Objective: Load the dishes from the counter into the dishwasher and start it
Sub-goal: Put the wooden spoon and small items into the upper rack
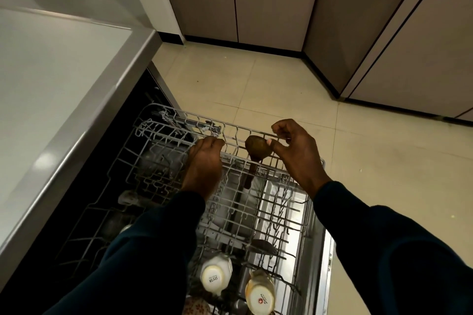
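Dishwasher point(143, 100), door down and upper rack point(256, 202) drawn fully out beneath the counter point(64, 89). A wooden spoon point(258, 147) stands bowl-up at the rack's far edge, 12 o'clock from the viewer, its handle dropping between the wires. Right hand point(297, 156), at 1 o'clock, has its thumb and fingers point(279, 128) loosely curled beside the spoon's bowl; whether they pinch it cannot be told. Left hand point(204, 158), at 11 o'clock, is closed around the rack's wire. Two mugs point(216, 276) sit inverted at the near end, 6 o'clock, with a patterned dish point(195, 308) partly visible beside them. Loading appears well under way; the visible counter shows no dishes, yet racks remain out, the door open, and the cycle seemingly unstarted.
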